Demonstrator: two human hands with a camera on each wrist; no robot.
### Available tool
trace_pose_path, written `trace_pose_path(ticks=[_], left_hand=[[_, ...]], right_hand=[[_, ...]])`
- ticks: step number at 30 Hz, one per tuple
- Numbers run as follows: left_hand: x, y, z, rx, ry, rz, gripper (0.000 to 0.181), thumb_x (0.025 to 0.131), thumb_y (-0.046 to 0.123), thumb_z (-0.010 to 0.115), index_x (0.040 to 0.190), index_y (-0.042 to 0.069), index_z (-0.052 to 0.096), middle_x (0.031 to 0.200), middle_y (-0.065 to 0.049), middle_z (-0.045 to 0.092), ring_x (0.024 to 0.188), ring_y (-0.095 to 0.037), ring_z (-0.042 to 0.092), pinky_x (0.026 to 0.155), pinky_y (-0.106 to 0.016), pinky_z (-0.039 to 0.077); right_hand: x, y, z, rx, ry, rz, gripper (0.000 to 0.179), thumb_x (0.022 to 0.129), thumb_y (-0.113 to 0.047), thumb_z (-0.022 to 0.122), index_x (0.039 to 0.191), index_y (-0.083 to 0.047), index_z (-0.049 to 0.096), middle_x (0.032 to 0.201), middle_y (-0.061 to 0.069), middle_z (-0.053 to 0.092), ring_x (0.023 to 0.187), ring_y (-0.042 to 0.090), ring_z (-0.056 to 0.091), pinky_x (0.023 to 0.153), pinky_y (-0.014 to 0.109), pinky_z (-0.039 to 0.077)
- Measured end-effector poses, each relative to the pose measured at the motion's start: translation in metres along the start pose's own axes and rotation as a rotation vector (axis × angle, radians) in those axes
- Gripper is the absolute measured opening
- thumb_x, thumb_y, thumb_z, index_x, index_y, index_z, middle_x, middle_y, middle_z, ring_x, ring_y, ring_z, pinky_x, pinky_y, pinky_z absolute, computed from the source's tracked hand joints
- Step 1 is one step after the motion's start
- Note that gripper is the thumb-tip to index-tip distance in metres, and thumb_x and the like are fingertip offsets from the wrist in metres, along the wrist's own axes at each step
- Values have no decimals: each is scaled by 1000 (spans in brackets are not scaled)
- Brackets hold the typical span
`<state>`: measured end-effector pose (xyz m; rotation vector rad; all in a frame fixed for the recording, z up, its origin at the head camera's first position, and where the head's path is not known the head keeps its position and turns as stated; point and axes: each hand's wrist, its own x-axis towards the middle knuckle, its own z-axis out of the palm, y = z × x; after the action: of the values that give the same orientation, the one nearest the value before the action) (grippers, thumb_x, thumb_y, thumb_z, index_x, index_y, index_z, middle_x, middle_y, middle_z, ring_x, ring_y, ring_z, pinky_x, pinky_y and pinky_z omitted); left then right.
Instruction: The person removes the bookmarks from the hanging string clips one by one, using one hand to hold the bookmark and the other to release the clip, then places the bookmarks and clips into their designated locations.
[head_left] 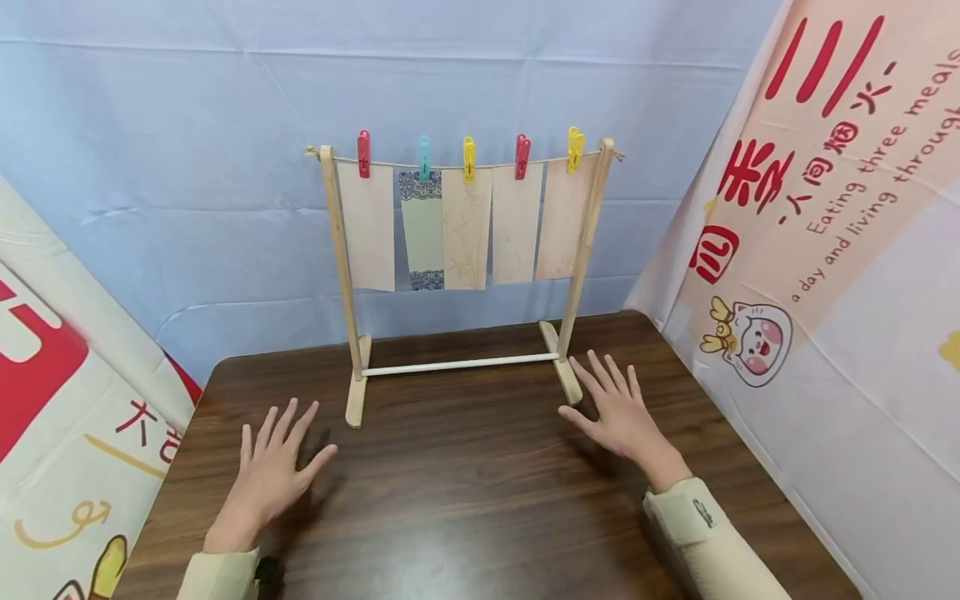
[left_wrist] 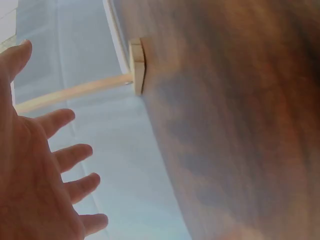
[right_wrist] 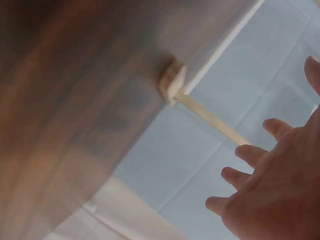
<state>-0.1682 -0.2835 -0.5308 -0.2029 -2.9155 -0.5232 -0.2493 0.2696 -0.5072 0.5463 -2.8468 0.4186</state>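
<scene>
A small wooden rack [head_left: 345, 267] stands at the back of the table, with a string [head_left: 495, 167] tied between its two posts. Several paper cards hang from it, among them a blue-patterned card [head_left: 424, 237] and a bamboo-print card [head_left: 467, 242]. Each hangs under a plastic clothespin, such as the red clothespin [head_left: 363, 154], the light blue clothespin [head_left: 424, 158] and the yellow clothespin [head_left: 575, 150]. My left hand [head_left: 272, 471] is spread above the table, left of the rack and holding nothing. Fingers spread too, my right hand [head_left: 618, 417] hovers beside the rack's right foot [head_left: 570, 383].
The dark wooden table [head_left: 450, 500] reaches back to a pale blue cloth [head_left: 225, 208]. A white rod [head_left: 461, 364] joins the rack's feet low down. Printed cloths hang at both sides, the right cloth [head_left: 840, 250] with red characters and a cartoon.
</scene>
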Motion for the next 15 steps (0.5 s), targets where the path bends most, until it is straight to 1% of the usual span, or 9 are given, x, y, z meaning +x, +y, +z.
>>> trace_pose_path(ticks=[3, 7, 9, 12, 15], left_hand=[[5, 3, -6, -5, 4, 11, 78, 97, 66, 49, 161, 30, 22, 165, -17, 18, 150, -46, 9, 113, -71, -8], [11, 8, -13, -31, 2, 30, 78, 98, 64, 50, 161, 30, 20, 165, -17, 18, 150, -46, 9, 113, -71, -6], [14, 11, -15, -48, -1, 40, 77, 98, 63, 50, 161, 31, 19, 165, -17, 17, 151, -45, 8, 114, -70, -8], [18, 15, -19, -69, -4, 50, 77, 98, 62, 50, 161, 33, 18, 166, -16, 17, 151, -44, 7, 114, -67, -12], [22, 19, -24, -77, -1, 62, 76, 98, 62, 50, 161, 33, 17, 166, -15, 17, 152, -43, 7, 115, -65, -13]], right_hand=[[7, -6, -5, 3, 13, -27, 85, 92, -68, 56, 160, -33, 20, 167, 9, 13, 152, 40, 10, 116, 67, 0], [15, -13, -14, 6, 19, -51, 84, 92, -66, 57, 160, -34, 20, 168, 7, 12, 154, 36, 6, 118, 65, -1], [19, -17, -19, -1, 22, -61, 83, 92, -67, 57, 160, -35, 21, 168, 6, 11, 154, 33, 5, 119, 63, -1], [26, -22, -24, -13, 29, -86, 83, 92, -68, 55, 160, -35, 21, 168, 7, 13, 154, 32, 4, 119, 62, -1], [33, -26, -29, -25, 32, -109, 83, 92, -69, 54, 160, -37, 18, 168, 8, 13, 154, 31, 4, 119, 62, 0]])
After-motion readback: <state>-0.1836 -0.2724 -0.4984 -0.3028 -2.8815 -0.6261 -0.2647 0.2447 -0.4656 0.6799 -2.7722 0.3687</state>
